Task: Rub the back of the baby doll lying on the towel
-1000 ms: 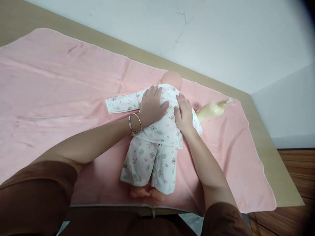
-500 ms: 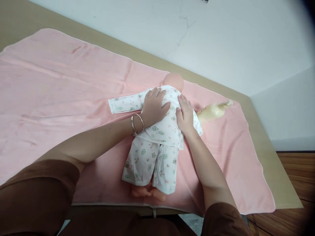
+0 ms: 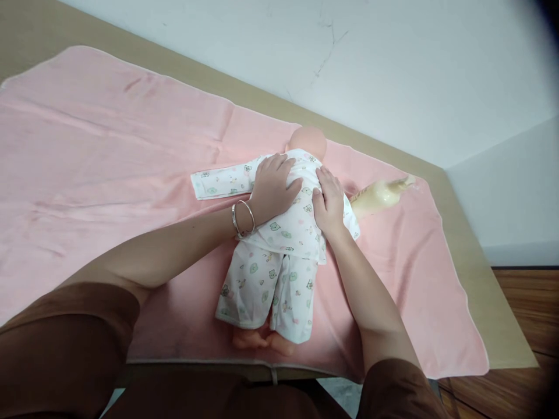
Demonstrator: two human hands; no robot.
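White printed shirt point(image 3: 299, 233) on smooth-headed doll point(image 3: 308, 141); left hand point(image 3: 271, 191), right hand point(image 3: 329, 205) atop, fingers point(image 3: 272, 165) extended flat.

- Your bare left hand point(image 3: 275, 189) hides the cloth of the white cotton top point(image 3: 301, 235) under its palm; the prints there are covered.
- Your bare right hand point(image 3: 331, 203) covers part of the top's right side, so you cannot follow that sleeve fully.
- The smooth, peach-coloured doll's head point(image 3: 308, 141) keeps its face out of your sight.
- The white printed trousers point(image 3: 253, 285) have their waist hidden beneath the top's hem.
- On the glossy pale-yellow bottle point(image 3: 379, 195), the lettering is too small for you to read; its near end is hidden.
- The soft pink blanket point(image 3: 96, 145) runs off the left edge.
- Your brown fabric sleeves point(image 3: 65, 355) are cut off below.
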